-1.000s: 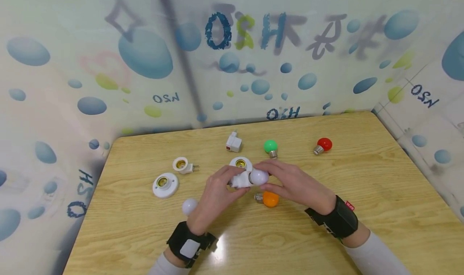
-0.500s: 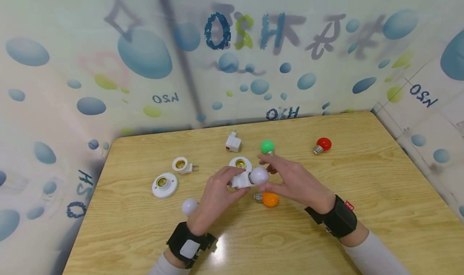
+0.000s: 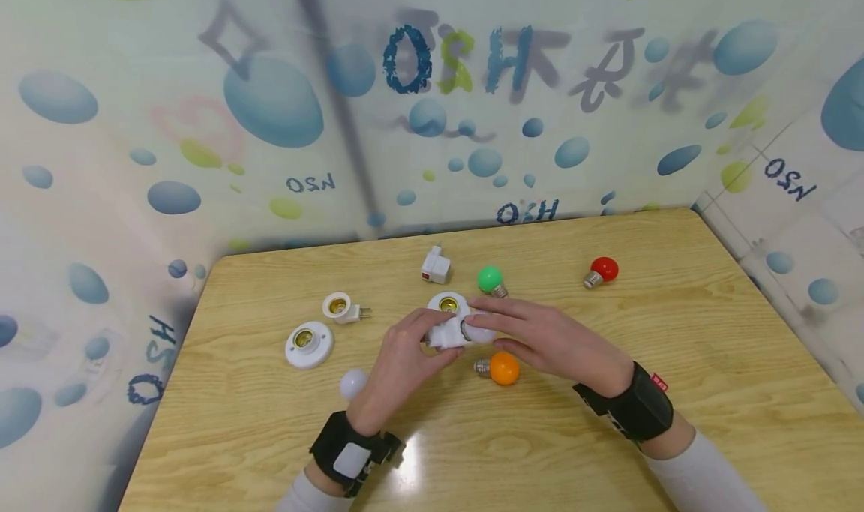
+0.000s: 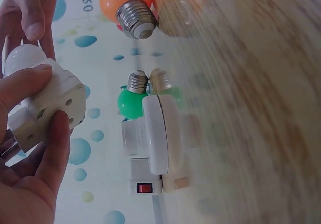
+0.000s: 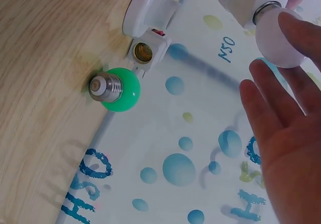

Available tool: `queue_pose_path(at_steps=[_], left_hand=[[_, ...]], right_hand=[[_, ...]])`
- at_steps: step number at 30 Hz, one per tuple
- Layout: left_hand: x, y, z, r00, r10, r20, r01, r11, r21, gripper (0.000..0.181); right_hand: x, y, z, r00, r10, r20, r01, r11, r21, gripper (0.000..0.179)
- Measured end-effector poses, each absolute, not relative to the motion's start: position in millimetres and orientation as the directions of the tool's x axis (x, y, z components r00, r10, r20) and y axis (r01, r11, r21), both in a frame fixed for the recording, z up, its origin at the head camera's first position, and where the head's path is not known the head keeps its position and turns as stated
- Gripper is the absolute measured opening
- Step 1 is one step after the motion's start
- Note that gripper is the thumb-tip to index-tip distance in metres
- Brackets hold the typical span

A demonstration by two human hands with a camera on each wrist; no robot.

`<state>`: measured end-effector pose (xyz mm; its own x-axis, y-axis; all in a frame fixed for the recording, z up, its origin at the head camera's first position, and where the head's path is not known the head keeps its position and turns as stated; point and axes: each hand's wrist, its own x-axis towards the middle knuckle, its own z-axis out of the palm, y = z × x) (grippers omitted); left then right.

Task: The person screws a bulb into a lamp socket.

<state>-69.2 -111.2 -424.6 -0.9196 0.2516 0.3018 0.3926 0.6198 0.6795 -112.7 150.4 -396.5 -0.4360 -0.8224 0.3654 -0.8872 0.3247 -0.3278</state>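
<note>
**Grips white plug-in socket (image 3: 447,336) in left hand (image 3: 405,354), spreads right hand (image 3: 556,339) about white bulb (image 5: 276,40)**

Holds the white plug-in socket above the table (image 3: 607,452), clamped between the thumb and curled fingers of the left hand. Shows a red switch on one face of it in the right wrist view. Carries the white bulb in the socket's mouth, directed toward the right hand, with a ring of metal base visible at the joint. Reaches over and beside the bulb with the right hand, thumb apart from the fingers, fingers nearly straight rather than curled round the globe. Cannot tell whether touching the bulb or only very close to it. Wears a black band (image 3: 644,403) on the right wrist.

Has a round base (image 3: 439,300) just beyond the held socket in the head view, brass-coloured thread visible inside, and a switched adapter (image 3: 437,267) farther back. Has an orange bulb (image 3: 506,369) lying on the near side of the right hand, metal base pointing left. Has a green bulb (image 3: 489,279) lying just beyond that hand, and a red bulb (image 3: 605,268) well apart to the right. Has another round base (image 3: 321,355) toward the left, near a small socket (image 3: 347,315) with two prongs pointing right. Has a spare white bulb (image 3: 353,384) beside the left wrist, partly hidden. Faces a pale wall (image 3: 270,17) patterned with blue and green drops.
</note>
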Motion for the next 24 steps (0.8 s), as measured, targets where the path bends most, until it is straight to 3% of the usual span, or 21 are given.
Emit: queue_pose_path(at_steps=[7,16,24], left_hand=[[-68.6,-110.8,-424.9,-0.913,0.255,0.320,0.408,0.614,0.676,0.046],[-65.8,-108.3,-421.8,-0.901,0.275,0.336,0.434,0.614,0.659,0.046],[-64.3,-106.7,-422.0,-0.894,0.284,0.347,0.447,0.635,0.630,0.045]], right_hand=[[-110.1,148.4,-397.6,-0.481,-0.796,0.367,-0.858,0.342,-0.384,0.049],[-107.2,145.7,-397.3,-0.594,-0.736,0.324,-0.776,0.418,-0.473,0.051],[-103.8,140.2,-398.5,-0.652,-0.683,0.329,-0.739,0.476,-0.477,0.047]])
